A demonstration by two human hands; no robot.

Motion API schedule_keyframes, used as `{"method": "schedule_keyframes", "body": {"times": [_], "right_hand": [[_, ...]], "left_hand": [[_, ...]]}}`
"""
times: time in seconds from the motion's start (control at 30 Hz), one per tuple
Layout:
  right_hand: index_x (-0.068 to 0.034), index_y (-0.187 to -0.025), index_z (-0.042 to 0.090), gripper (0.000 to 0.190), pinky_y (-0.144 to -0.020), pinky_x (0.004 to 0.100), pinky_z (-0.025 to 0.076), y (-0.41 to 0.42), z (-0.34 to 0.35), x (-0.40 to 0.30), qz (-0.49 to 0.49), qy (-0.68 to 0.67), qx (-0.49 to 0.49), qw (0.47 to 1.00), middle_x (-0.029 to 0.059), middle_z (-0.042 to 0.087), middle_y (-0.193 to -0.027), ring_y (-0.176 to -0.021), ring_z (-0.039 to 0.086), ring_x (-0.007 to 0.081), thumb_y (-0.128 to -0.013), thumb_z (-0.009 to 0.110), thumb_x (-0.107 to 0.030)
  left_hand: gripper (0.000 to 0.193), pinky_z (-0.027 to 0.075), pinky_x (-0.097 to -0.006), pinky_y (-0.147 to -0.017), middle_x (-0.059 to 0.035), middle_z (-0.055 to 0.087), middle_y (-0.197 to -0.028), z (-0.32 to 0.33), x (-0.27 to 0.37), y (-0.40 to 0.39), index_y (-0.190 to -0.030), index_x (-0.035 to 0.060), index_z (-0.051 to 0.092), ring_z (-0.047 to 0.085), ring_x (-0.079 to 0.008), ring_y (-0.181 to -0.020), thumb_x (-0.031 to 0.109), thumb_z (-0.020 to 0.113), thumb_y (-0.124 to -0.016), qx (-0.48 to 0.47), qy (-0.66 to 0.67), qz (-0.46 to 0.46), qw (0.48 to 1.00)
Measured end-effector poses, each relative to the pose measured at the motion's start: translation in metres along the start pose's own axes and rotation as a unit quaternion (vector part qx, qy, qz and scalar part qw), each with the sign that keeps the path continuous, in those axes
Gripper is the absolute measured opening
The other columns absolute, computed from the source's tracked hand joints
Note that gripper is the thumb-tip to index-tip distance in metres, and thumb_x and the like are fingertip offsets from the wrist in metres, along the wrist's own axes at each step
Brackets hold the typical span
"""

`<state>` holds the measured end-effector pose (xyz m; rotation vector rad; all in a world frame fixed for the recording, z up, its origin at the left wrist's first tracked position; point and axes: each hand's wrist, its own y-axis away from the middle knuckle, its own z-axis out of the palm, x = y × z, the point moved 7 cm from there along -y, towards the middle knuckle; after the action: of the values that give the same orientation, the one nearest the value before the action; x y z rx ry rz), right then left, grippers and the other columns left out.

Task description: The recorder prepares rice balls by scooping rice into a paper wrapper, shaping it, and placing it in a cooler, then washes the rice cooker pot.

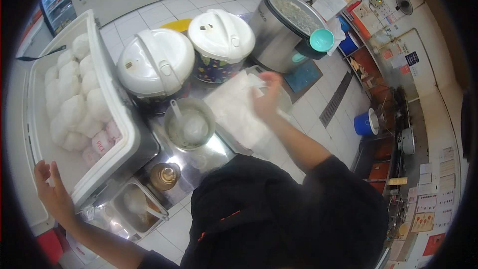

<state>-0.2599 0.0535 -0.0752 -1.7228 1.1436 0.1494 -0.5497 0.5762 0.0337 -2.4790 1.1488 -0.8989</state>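
Observation:
My right hand (pixel 267 97), blurred, hovers over a stack of white paper sheets (pixel 239 110) with thumb and fingers apart. It appears to hold nothing. At the near corner of a large open cooler box (pixel 121 130), my left hand (pixel 56 196) is raised, its fingers loosely curled and spread from the thumb. White wrapped bundles (pixel 69 108) are piled inside the box, and a few wrapped packs (pixel 102 142) bear red print. Beside the paper, a metal pot (pixel 170 134) holds cloudy water and a white plastic scoop (pixel 194 127).
Two white-lidded patterned rice cookers (pixel 157 59) (pixel 222 33) stand behind the metal pot. A large steel cooker (pixel 274 41) contains rice, with a teal scoop (pixel 322 40) at its rim. Nearer me are a brown cup (pixel 157 177) and a rectangular metal container (pixel 143 218) with a ladle.

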Motion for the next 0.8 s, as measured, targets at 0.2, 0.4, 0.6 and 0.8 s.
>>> {"method": "schedule_keyframes", "body": {"times": [0.2,0.4,0.6,0.8], "right_hand": [[-0.002,-0.11,0.045,0.045,-0.093,0.0349,0.04,-0.076,-0.16,0.189,0.14,0.055,0.184,0.971,0.0107,0.05,-0.104,-0.103,0.048,0.0223,-0.07,0.065,-0.003],[-0.002,-0.129,0.045,0.066,-0.104,0.044,0.034,-0.124,-0.181,0.223,0.066,0.152,0.095,0.982,0.0175,0.056,-0.119,-0.112,0.05,0.0315,-0.068,0.068,-0.012],[-0.009,-0.137,0.042,0.073,-0.105,0.0484,0.03,-0.165,-0.165,0.198,-0.064,0.167,-0.048,0.983,0.0101,0.059,-0.124,-0.116,0.048,0.0318,-0.068,0.068,-0.018],[-0.012,-0.129,0.053,0.059,-0.095,0.0464,0.039,-0.202,-0.169,0.206,-0.144,0.02,-0.091,0.985,0.0063,0.065,-0.111,-0.106,0.054,0.0301,-0.072,0.068,-0.018]], "left_hand": [[0.038,0.045,-0.0361,-0.087,-0.0143,0.066,-0.103,-0.007,-0.015,0.003,-0.118,0.0034,0.06,0.062,-0.0265,-0.097,0.032,0.061,-0.093,0.028,-0.034,-0.008,0.999],[0.038,0.051,-0.0361,-0.076,-0.0108,0.065,-0.088,-0.026,0.093,0.108,-0.097,0.001,0.064,0.064,-0.0249,-0.08,0.038,0.056,-0.095,0.461,-0.133,0.177,0.859],[0.02,0.044,-0.044,-0.085,-0.0152,0.063,-0.094,0.217,0.331,0.259,-0.089,0.0078,0.065,0.059,-0.0326,-0.092,0.004,0.068,-0.07,-0.107,0.216,0.262,0.935],[0.036,0.042,-0.0462,-0.095,-0.0146,0.059,-0.118,0.385,0.359,0.265,-0.112,0.0058,0.061,0.053,-0.0337,-0.113,0.017,0.067,-0.078,-0.179,0.091,0.135,0.97]]}}
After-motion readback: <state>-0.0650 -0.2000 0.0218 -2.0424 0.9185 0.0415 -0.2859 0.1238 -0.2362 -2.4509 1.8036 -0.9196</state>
